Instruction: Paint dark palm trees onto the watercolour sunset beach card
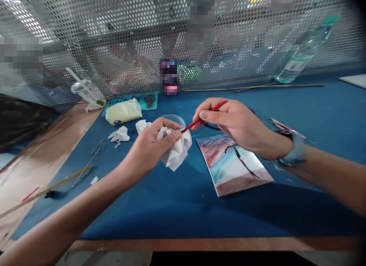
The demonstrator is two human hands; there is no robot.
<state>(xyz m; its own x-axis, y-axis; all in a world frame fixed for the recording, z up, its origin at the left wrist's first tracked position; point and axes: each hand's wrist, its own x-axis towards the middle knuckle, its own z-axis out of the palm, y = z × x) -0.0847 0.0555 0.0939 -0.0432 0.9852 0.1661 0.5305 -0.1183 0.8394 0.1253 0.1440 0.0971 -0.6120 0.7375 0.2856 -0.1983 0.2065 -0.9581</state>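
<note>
My left hand (156, 140) is closed around a crumpled white tissue (177, 151). Between thumb and fingers of my right hand (225, 119) is a slim red paintbrush (197, 120), slanting down to the left. Its lower end goes into the tissue at my left thumb, so the bristles are hidden. Below my right hand lies a small painting (228, 170) with blue, red and brown areas and a dark branching shape. Behind the tissue shows the rim of a clear plastic cup (175, 119), partly covered by my left hand.
Crumpled tissues (120, 134) and a yellow tissue pack (123, 111) lie to the left. A phone (169, 77) leans on the perforated metal screen at the back. A water bottle (305, 52) stands back right, pliers (278, 125) lie right, and a wooden stick (45, 189) lies left.
</note>
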